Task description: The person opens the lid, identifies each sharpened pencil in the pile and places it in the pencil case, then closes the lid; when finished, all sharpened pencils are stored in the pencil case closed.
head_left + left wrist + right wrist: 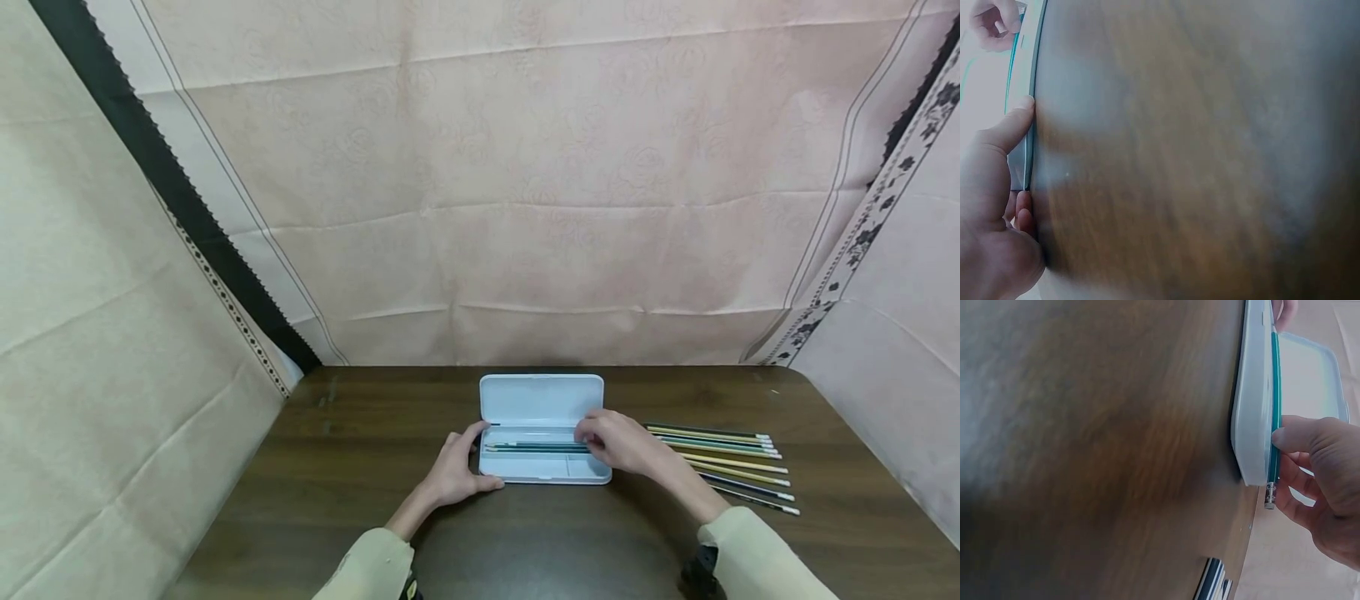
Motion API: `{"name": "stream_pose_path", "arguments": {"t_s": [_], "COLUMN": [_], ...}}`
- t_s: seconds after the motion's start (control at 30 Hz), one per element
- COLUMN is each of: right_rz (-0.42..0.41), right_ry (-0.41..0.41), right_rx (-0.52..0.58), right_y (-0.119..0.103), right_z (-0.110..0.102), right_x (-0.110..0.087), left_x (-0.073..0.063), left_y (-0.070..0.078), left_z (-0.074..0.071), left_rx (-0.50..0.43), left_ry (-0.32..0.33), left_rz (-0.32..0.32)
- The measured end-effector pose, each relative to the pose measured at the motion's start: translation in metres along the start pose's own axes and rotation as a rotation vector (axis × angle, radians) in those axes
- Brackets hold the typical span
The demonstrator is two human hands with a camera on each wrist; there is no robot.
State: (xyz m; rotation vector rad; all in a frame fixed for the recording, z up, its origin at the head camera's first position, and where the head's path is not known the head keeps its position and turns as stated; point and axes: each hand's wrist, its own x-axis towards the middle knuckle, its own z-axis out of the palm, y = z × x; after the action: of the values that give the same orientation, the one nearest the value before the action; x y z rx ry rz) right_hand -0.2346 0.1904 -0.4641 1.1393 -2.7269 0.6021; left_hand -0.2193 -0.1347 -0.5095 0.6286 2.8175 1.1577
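A light blue pencil case lies on the brown table with its lid raised at the back. My left hand grips the case's left end, thumb at the front edge and fingers toward the back. Over the right part of the tray, my right hand pinches a green pencil between thumb and fingers. Its metal band and eraser stick out past the case's end in the right wrist view. Green pencils show lengthwise in the tray, their right ends hidden behind the right hand.
Right of the case, several pencils in green, yellow and black lie side by side on the table, partly behind the right forearm. Pale cloth hangs along the table's back edge and both sides.
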Motion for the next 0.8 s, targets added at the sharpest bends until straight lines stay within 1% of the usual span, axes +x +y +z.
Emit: {"name": "stream_pose_path", "arguments": {"t_s": [0.4,0.8], "right_rz": [-0.012,-0.081], "right_ry": [-0.01,-0.003], "right_rx": [0.012,-0.004], "right_y": [-0.005,-0.008], "right_z": [0.008,0.015], "right_x": [0.012,0.023], "left_x": [0.0,0.0], "left_y": [0.001,-0.001], "left_z": [0.0,0.001], "left_rx": [0.0,-0.004], "left_ry": [0.004,-0.001], "left_rz": [-0.005,-0.015]}}
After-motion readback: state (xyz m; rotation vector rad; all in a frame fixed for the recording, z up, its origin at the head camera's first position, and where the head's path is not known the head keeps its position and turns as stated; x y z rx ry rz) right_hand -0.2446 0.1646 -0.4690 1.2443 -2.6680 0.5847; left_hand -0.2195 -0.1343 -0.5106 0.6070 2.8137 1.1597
